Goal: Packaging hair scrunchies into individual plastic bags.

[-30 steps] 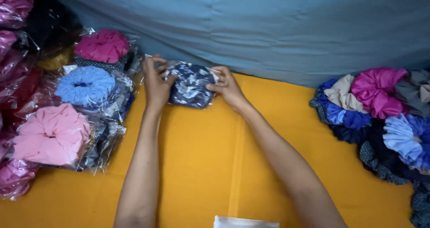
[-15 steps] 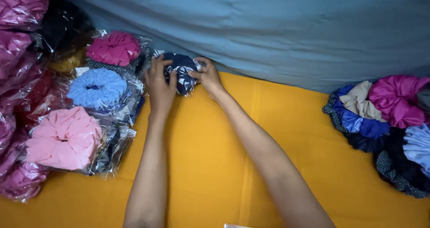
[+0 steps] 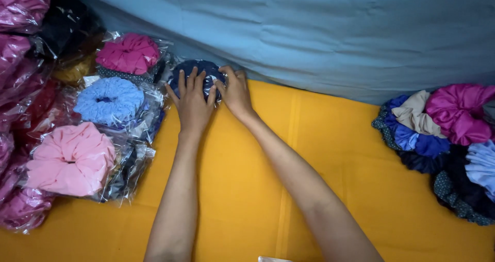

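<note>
Your left hand (image 3: 193,103) lies flat on a dark blue scrunchie in a clear wrapper (image 3: 198,74), its fingers (image 3: 188,82) spread and pressed down on the top of it, so most of the packet is hidden beneath your palm and only its far edge shows beyond your fingertips. Your right hand (image 3: 236,91) sits just beside it, fingers curled against the packet's right edge — whether they pinch the wrapper or merely rest on it, you cannot tell from here. The packet lies on the yellow cloth (image 3: 309,159), right up against the grey-blue sheet (image 3: 319,35) past your fingertips. Just to the left of your left fingers stands a stack of wrapped scrunchies — a magenta one (image 3: 129,53) touching or nearly touching the packet, then a light blue one (image 3: 109,99), then a pale pink one (image 3: 69,159) nearer your elbow. Well apart, off beyond your right forearm, sits a loose heap of unwrapped scrunchies (image 3: 443,138).
</note>
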